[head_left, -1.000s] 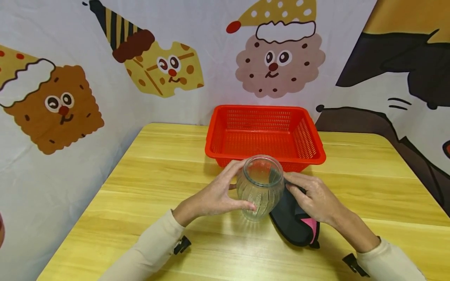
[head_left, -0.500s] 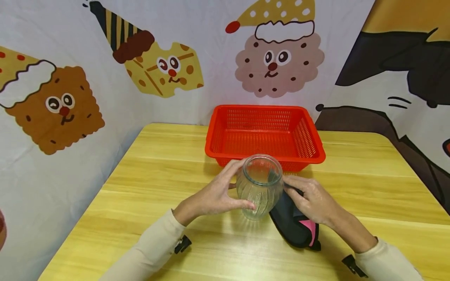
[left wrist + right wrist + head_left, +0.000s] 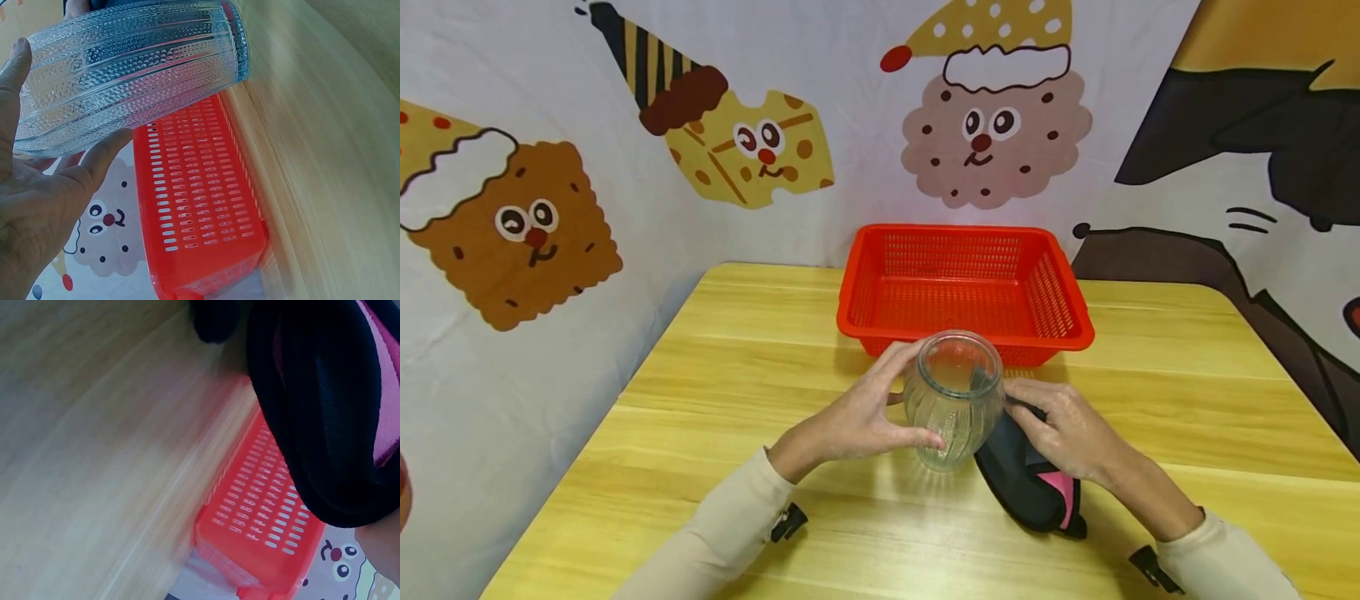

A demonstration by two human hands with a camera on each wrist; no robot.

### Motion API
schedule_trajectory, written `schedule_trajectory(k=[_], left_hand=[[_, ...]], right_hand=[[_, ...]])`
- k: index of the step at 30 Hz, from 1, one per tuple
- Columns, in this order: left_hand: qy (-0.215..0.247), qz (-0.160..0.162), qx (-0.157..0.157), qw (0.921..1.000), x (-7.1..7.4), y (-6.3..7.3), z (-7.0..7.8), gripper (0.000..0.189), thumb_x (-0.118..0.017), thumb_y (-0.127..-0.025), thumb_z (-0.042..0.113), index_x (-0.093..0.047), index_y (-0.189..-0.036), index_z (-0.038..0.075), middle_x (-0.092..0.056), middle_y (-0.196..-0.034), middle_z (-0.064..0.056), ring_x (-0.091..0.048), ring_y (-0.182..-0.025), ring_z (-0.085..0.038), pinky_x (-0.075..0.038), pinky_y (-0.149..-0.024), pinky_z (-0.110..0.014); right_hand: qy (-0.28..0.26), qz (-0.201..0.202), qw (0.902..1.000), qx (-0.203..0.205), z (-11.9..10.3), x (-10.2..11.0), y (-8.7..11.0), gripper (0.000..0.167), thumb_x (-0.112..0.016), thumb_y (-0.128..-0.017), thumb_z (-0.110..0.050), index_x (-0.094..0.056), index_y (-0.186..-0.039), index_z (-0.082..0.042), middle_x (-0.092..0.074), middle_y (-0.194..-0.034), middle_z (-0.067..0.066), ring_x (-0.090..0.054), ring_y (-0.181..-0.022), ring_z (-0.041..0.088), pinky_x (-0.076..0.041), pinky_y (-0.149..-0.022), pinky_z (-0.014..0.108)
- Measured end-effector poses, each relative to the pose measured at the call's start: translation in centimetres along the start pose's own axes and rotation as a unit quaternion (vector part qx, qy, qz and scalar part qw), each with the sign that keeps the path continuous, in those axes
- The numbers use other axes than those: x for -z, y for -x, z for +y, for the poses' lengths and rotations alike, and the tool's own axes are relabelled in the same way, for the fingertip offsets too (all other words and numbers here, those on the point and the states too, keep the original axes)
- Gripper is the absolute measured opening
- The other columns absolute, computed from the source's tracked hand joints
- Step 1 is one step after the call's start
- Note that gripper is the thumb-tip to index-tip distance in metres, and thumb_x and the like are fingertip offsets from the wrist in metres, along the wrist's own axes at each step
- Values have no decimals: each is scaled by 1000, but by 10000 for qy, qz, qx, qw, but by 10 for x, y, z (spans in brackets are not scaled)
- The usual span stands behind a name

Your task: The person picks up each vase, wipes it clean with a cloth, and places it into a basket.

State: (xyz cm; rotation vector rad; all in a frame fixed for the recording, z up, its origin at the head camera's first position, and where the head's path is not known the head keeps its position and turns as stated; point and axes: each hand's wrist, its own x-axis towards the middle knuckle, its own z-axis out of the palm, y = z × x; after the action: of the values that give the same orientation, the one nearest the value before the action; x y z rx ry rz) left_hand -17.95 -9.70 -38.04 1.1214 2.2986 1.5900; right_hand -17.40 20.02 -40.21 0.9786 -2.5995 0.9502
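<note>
A clear ribbed glass jar (image 3: 951,417) with a wide open mouth stands nearly upright in front of the basket. My left hand (image 3: 865,417) grips its side, thumb across the front and fingers around the back. In the left wrist view the jar's (image 3: 131,75) dotted, ribbed wall fills the top. My right hand (image 3: 1071,429) pinches a black padded cloth piece (image 3: 1018,483) with pink lining, just right of the jar. Part of the cloth shows dark through the glass. Its rounded, edged end (image 3: 337,425) looms close in the right wrist view. Those fingertips are mostly hidden.
A red perforated plastic basket (image 3: 962,342) stands behind the jar on the wood-grain table (image 3: 737,375). Behind the table hangs a white cloth backdrop (image 3: 865,150) with cartoon biscuits and cheese printed on it.
My right hand has come slightly down and toward me, and the cloth's near end has dropped a little. My left hand and the jar have hardly moved.
</note>
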Motion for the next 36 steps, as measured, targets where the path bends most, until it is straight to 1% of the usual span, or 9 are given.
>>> schedule_trajectory(k=[3,6,8,10,18,26,31,36], left_hand=[[-1,-6,2,10000,0,0,0,105,-91,-79,17,-25,-160,31,-38,-146,-4,-40,-137,-20,-52,-97,-40],[-6,-19,-8,10000,1,0,-1,106,-91,-79,18,-25,-160,31,-38,-146,-4,-40,-137,-21,-52,-97,-40],[-15,-27,-2,10000,1,0,-1,106,-91,-79,18,-24,-160,31,-37,-146,-4,-40,-137,-21,-52,-97,-40],[-20,-41,6,10000,1,0,-1,106,-91,-79,17,-24,-160,32,-37,-146,-4,-40,-137,-21,-52,-97,-40],[-7,-49,-1,10000,2,1,-2,106,-91,-79,16,-24,-160,31,-36,-146,-4,-40,-137,-21,-51,-98,-39],[-49,-25,1,10000,1,1,-3,106,-91,-79,17,-24,-160,32,-37,-146,-5,-40,-137,-22,-52,-97,-40],[-33,-33,1,10000,1,1,-2,107,-91,-79,17,-23,-160,32,-37,-146,-5,-40,-137,-22,-51,-98,-41],[-24,-54,-30,10000,1,1,-2,108,-91,-79,17,-22,-161,32,-36,-147,-4,-39,-137,-20,-51,-99,-41]], right_hand=[[16,-23,10000,9,0,0,0,38,-65,-94,1,-70,-130,-8,-68,-128,3,-62,-119,23,-45,-101,24],[74,-46,10000,6,0,-1,0,38,-66,-94,0,-70,-131,-10,-68,-127,1,-63,-118,22,-52,-96,38],[106,-81,9999,6,-1,-2,0,38,-67,-94,-1,-71,-130,-11,-68,-127,0,-63,-117,21,-54,-93,45],[130,-111,9999,1,-1,-3,1,37,-66,-94,-1,-71,-129,-12,-69,-125,-2,-64,-116,19,-55,-92,49],[96,-233,9997,-2,0,-7,2,36,-66,-95,-2,-72,-127,-18,-69,-121,-8,-65,-112,15,-56,-90,47],[124,-378,9992,-91,0,-9,3,36,-64,-97,-5,-70,-131,-15,-68,-125,-6,-64,-115,16,-55,-93,49],[142,-487,9985,-187,1,-10,4,36,-63,-99,-7,-70,-133,-16,-67,-128,-6,-63,-116,16,-53,-94,50],[169,-510,9983,-220,1,-10,6,35,-64,-98,-8,-71,-131,-18,-67,-126,-8,-64,-115,14,-54,-93,49]])
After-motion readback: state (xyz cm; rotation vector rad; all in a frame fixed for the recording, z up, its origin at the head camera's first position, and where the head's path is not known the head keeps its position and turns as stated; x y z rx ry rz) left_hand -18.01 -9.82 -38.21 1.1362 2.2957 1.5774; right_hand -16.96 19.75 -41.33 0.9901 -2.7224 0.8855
